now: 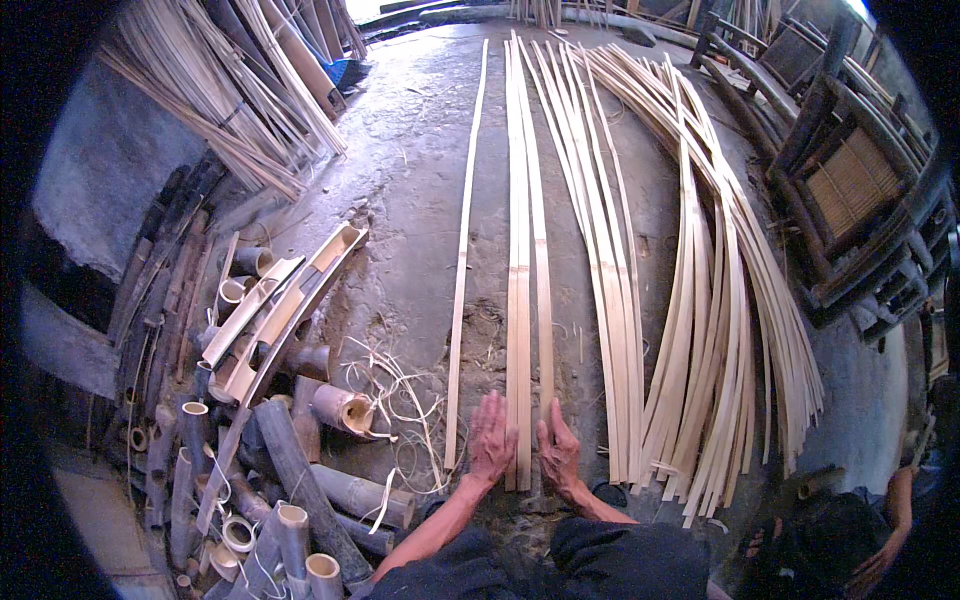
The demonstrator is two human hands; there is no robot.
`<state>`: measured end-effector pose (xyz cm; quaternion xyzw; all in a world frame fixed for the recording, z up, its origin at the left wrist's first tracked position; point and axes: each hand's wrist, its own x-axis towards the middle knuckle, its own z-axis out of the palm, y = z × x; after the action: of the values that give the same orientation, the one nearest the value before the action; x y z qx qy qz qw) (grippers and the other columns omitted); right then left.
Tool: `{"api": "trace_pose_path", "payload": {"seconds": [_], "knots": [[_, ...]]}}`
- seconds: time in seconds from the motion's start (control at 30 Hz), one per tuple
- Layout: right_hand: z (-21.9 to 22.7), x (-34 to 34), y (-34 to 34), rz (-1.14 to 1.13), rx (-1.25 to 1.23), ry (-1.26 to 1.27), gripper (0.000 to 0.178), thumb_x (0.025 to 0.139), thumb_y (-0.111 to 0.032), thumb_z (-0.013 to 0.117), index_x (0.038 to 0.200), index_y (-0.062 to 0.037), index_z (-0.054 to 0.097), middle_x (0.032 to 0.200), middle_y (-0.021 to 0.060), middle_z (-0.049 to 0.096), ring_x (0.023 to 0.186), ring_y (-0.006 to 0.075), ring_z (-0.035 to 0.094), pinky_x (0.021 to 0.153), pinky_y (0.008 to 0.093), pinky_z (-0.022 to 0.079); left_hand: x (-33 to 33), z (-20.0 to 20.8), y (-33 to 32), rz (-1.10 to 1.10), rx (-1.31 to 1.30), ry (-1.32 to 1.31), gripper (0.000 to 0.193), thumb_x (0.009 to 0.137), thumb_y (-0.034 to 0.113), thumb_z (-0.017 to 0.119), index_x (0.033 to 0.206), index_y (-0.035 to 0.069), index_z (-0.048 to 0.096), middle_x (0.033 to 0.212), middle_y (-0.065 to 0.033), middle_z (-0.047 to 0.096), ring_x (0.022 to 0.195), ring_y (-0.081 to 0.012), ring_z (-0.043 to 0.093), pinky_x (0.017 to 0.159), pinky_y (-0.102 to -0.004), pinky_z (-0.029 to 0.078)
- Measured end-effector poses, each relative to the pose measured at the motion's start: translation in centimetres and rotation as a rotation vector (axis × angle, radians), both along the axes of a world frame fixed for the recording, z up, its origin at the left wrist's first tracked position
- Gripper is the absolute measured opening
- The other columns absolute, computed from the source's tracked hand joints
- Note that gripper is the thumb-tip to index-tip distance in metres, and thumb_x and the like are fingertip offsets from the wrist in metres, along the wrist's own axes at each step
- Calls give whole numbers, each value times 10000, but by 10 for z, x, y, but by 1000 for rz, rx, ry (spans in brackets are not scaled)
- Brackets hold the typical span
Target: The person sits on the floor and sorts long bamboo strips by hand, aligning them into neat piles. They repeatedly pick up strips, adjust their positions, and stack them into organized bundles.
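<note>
Two or so long pale bamboo strips (518,350) lie side by side on the floor, running away from me, between my two hands. My left hand (489,440) is at their left edge, fingers stretched forward and nothing gripped. On the other side my right hand (560,450), fingers also extended, touches or nearly touches the near end of another bamboo strip (541,280), which lies a little apart from the pair. A single bamboo strip (463,270) lies to the left of my left hand. Whether my palms press on the strips is hidden.
To the right lie a loose row of strips (610,290) and a large fanned heap of strips (735,250). Cut bamboo tubes (360,495) and split bamboo pieces (280,320) crowd the left. A bamboo chair (850,190) stands far right; another person's arm (893,530) shows lower right.
</note>
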<state>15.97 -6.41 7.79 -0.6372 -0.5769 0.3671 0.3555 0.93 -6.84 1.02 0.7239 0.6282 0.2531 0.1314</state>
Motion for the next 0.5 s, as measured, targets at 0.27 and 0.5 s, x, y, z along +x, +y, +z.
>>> {"api": "trace_pose_path", "payload": {"seconds": [0.27, 0.5], "knots": [[-45, -28, 27, 159, 79, -112, 505, 959, -139, 521, 1427, -38, 360, 937, 243, 622, 814, 331, 632, 728, 372, 501, -49, 20, 28, 446, -134, 157, 662, 814, 242, 670, 1353, -14, 385, 1269, -180, 411, 1169, -367, 416, 972, -506, 334], [-35, -57, 53, 188, -155, 109, 566, 964, -136, 514, 1466, -41, 268, 718, 158, 476, 644, 154, 455, 559, 296, 414, -64, 17, 35, 343, -161, -10, 541, 785, 110, 623, 1289, 22, 446, 1015, -175, 486, 1001, -351, 491, 864, -481, 383]]}}
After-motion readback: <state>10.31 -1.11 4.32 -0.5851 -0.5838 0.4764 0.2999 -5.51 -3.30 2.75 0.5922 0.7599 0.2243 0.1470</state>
